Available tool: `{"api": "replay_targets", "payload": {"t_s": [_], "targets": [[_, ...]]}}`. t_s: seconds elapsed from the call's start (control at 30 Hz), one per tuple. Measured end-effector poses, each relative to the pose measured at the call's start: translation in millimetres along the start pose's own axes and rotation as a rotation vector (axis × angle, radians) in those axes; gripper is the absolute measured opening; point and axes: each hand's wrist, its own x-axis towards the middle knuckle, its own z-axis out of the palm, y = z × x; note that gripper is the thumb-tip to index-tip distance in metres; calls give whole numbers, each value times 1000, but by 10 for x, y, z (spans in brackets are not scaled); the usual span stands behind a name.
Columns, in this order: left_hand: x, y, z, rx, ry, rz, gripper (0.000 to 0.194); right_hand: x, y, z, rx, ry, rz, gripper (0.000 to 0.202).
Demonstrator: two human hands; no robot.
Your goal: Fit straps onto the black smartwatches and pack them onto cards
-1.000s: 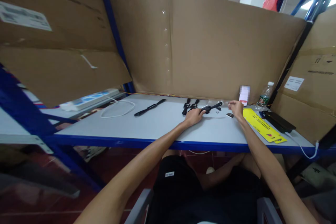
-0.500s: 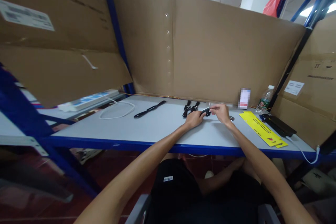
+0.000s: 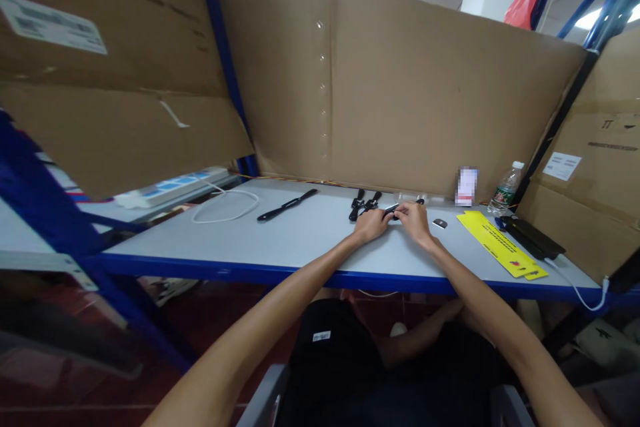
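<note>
Over the grey table, my left hand (image 3: 371,225) is closed around one end of a black spokeshave (image 3: 391,211). My right hand (image 3: 413,220) pinches at the middle of the same spokeshave, and its far handle shows beyond the fingers. Whether a small part sits between those fingertips is hidden. Just left of my hands lie two more black tools of similar shape, one spokeshave-like tool (image 3: 357,205) beside another (image 3: 371,201). A small metal plate (image 3: 440,223) lies right of my right hand. Further left rests a long black bar (image 3: 287,205) with a slot in its middle.
A white cable (image 3: 225,219) loops on the table's left side, near a power strip (image 3: 173,192). At the right are a yellow card (image 3: 500,247), a black case (image 3: 533,238), a plastic bottle (image 3: 506,188) and an upright phone (image 3: 467,187). Cardboard (image 3: 425,93) walls the back.
My right hand has moved slightly left and down onto the spokeshave's middle, so its far handle and the small metal plate now show more fully. My left hand keeps its grip.
</note>
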Motion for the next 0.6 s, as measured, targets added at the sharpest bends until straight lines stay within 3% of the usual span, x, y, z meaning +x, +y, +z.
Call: {"api": "replay_targets", "payload": {"t_s": [0.17, 0.37, 0.6], "targets": [[-12, 10, -1, 31, -6, -2, 58, -72, -91, 17, -269, -63, -86, 19], [-4, 5, 12, 40, -10, 1, 56, -74, -34, -9, -181, -79, -43, 16], [12, -7, 32, 42, -9, 9, 53, -116, 57, -92, -234, -115, -221, 23]]}}
